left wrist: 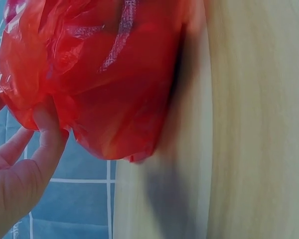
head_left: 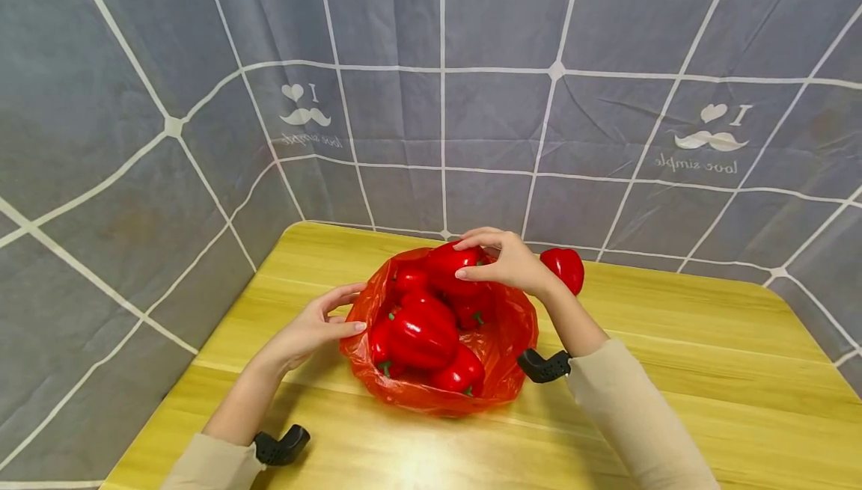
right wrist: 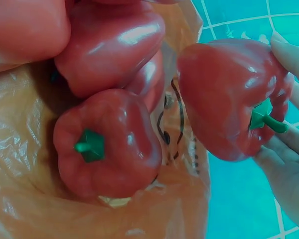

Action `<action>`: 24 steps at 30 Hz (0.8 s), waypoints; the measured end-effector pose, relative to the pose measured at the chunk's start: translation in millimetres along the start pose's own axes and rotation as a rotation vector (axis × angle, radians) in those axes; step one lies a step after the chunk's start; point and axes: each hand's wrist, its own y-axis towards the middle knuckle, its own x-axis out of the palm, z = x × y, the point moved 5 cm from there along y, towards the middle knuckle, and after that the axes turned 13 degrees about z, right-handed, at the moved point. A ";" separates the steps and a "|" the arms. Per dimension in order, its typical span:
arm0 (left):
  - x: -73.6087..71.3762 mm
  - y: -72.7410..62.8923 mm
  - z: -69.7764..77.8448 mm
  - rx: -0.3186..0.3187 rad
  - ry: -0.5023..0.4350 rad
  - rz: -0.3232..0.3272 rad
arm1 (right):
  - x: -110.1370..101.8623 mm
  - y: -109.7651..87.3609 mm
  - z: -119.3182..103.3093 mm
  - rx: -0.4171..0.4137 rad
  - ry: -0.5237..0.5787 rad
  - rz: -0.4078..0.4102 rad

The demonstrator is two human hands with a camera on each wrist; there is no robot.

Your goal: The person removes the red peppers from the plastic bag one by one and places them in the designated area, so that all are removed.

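Head view: R hand (head_left: 501, 258) holds a pepper (head_left: 447, 267) btwn thumb & fingers, at far side of a red plastic bag (head_left: 444, 406); other peppers (head_left: 424, 333) piled inside, bottom ones covered, so no full count; L hand (head_left: 316, 329) pinches bag's L rim; loose pepper (head_left: 566, 268) on table (head_left: 687, 378), partly behind R arm (head_left: 575, 322).

L wrist view: thumb against thin film, some fingertips hidden; film looks soft, prob. tears if yanked, so best held by a gathered fold; contents blurry thru it; hand cut off at L.

R wrist view: fingers round pepper's stem end; skin glossy, prob. stiff, light, slick; shoulders look the surest hold, stem prob. weak; upper-L peppers cut off; colours off.
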 end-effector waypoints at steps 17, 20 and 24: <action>1.3 -1.4 -5.0 -0.026 0.017 -0.013 | -40.9 -32.3 0.3 0.007 0.064 0.148; 0.6 -1.9 -5.1 -0.032 0.015 -0.015 | -52.3 -38.4 3.4 -0.007 0.057 0.200; -1.8 -0.9 -3.9 -0.024 0.015 -0.012 | -69.5 -45.4 9.8 0.016 0.050 0.273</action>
